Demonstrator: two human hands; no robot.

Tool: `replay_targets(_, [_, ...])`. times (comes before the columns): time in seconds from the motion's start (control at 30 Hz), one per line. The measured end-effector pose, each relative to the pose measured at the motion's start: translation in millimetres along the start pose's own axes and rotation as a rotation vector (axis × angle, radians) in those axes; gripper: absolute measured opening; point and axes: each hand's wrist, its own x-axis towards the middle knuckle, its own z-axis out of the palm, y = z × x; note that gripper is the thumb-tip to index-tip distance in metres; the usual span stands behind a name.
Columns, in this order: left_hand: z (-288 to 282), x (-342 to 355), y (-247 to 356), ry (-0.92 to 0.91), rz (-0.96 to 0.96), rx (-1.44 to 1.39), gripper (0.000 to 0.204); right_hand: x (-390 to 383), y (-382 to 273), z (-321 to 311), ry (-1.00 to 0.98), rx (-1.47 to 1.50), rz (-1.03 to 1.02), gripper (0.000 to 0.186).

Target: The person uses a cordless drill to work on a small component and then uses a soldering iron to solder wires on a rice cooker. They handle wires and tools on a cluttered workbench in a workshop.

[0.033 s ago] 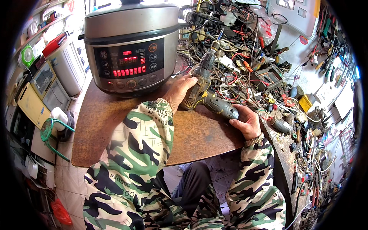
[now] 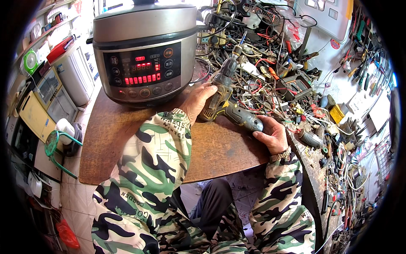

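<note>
A worn black-and-yellow cordless drill [image 2: 220, 95] lies sideways above the brown wooden table [image 2: 127, 135]. Its chuck and bit [image 2: 237, 50] point away from me, toward the heap of wires. My left hand [image 2: 198, 101] is closed round the rear of the drill's body, thumb on top; its other fingers are mostly hidden. At the butt of the drill's handle, my right hand [image 2: 272, 134] grips with the thumb in front and fingers behind. Left of the drill stands a silver-and-black electric pressure cooker [image 2: 144, 55], its panel lit red.
Tangled cables and parts [image 2: 262, 80] crowd the bench beyond and to the right. A dark cylindrical piece [image 2: 311, 138] lies near my right hand. Tools hang on the right wall [image 2: 372, 55]. A green-framed chair [image 2: 53, 146] and white cabinet [image 2: 75, 72] stand on the left.
The lit red strokes on the cooker's display differ slightly. Both hands and the drill have stayed in place.
</note>
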Motion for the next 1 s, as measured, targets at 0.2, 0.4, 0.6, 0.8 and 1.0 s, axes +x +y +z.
replay_targets(0.2, [0.3,-1.3,-2.0,0.096,-0.036,0.159,0.046,-1.3,-2.6,0.7,0.013,-0.01,0.01,0.061])
replay_targets(0.4, [-2.1,-2.2,-4.2,0.097,-0.016,0.272,0.064,-1.3,-2.3,-0.8,0.021,-0.019,0.01,0.06])
replay_targets(0.6, [3.6,-9.4,4.2,0.042,-0.037,0.197,0.07,-1.3,-0.6,-1.9,0.036,-0.054,0.004,0.059])
replay_targets(0.8, [1.3,-9.3,4.8,0.05,-0.102,0.196,0.071,-1.1,0.7,-0.9,0.038,0.021,-0.015,0.057])
replay_targets(1.0, [-1.8,-6.9,-0.8,0.066,-0.127,0.155,0.07,-1.9,-1.0,-2.3,0.034,-0.006,-0.004,0.057])
